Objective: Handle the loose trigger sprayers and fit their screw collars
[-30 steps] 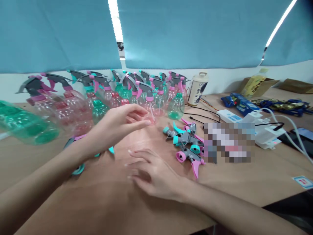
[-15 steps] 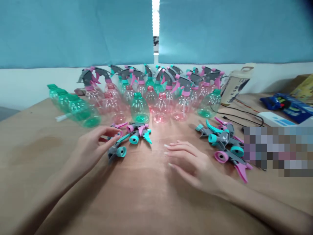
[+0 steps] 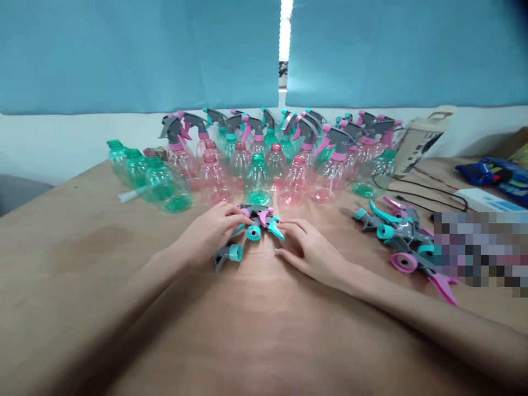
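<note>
Between my two hands lies a small pile of trigger spray heads (image 3: 262, 218), grey with teal and pink parts. My left hand (image 3: 210, 231) rests against the pile's left side, its fingers reaching over it and partly hiding it. Just below those fingers lies one more spray head (image 3: 225, 256) with a teal collar. My right hand (image 3: 313, 250) is at the pile's right side, fingers apart and curved, the fingertips at a teal trigger (image 3: 275, 229). Neither hand lifts anything off the table.
Clear pink bottles (image 3: 292, 184) and green bottles (image 3: 258, 181) stand in rows behind, several with spray heads on. A second spray-head pile (image 3: 406, 236) lies right. Beyond it are a black cable (image 3: 437, 192), a white box (image 3: 490, 199), a blue packet (image 3: 495, 176) and a tall cup (image 3: 421, 146).
My right hand has moved left to the pile's edge. My left hand has moved forward and right onto its other side. The whole view has shifted, with the scene sitting farther right.
</note>
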A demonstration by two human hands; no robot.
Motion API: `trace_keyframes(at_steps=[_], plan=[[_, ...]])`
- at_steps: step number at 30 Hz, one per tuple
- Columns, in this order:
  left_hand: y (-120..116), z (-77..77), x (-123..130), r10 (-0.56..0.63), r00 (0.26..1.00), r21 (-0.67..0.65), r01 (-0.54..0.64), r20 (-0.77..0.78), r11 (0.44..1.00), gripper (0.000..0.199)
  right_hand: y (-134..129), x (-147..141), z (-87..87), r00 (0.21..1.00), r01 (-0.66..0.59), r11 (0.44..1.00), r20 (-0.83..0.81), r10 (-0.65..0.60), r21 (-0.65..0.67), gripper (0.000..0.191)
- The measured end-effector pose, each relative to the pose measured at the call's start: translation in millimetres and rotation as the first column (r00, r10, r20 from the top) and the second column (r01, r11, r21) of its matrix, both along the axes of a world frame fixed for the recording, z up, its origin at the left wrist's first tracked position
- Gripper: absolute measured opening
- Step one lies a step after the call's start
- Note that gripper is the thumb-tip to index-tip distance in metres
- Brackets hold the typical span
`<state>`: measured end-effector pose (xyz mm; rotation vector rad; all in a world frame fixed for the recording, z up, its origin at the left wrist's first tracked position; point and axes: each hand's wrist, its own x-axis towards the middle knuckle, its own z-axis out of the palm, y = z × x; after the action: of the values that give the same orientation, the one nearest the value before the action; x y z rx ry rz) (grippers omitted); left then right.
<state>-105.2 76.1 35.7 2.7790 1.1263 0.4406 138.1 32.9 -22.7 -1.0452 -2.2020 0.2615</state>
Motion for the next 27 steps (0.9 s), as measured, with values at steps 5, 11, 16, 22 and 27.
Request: trace_keyframes(at_steps=[5, 11, 16, 22, 27], plan=[[7, -4.0, 19, -0.078, 0.989, 0.069, 0.087, -0.123, 0.994, 0.028, -3, -2, -4.1, 0.999, 0.035, 0.999, 0.039, -0.036, 0.034, 0.042], [-1, -1.0, 31, -0.104, 0.973, 0.093, 0.125, -0.207, 0.988, 0.02, -8, -1, -1.2, 0.998, 0.018, 0.998, 0.065, -0.022, 0.057, 0.037], [-12, -1.0, 44, -0.161, 0.95, 0.155, 0.207, -0.266, 0.966, 0.017, -10, 6, 0.2, 0.986, 0.058, 0.991, 0.147, -0.076, 0.12, 0.026], [-25, -9.3, 62, -0.229, 0.942, 0.118, 0.264, -0.247, 0.957, 0.026, -20, 23, 1.9, 0.989, 0.02, 0.992, 0.14, -0.037, 0.123, 0.016], [-45, -15.9, 67, -0.244, 0.963, 0.033, 0.249, -0.116, 0.968, 0.021, -28, 39, 10.7, 0.997, -0.039, 0.999, 0.062, 0.04, -0.018, 0.023]])
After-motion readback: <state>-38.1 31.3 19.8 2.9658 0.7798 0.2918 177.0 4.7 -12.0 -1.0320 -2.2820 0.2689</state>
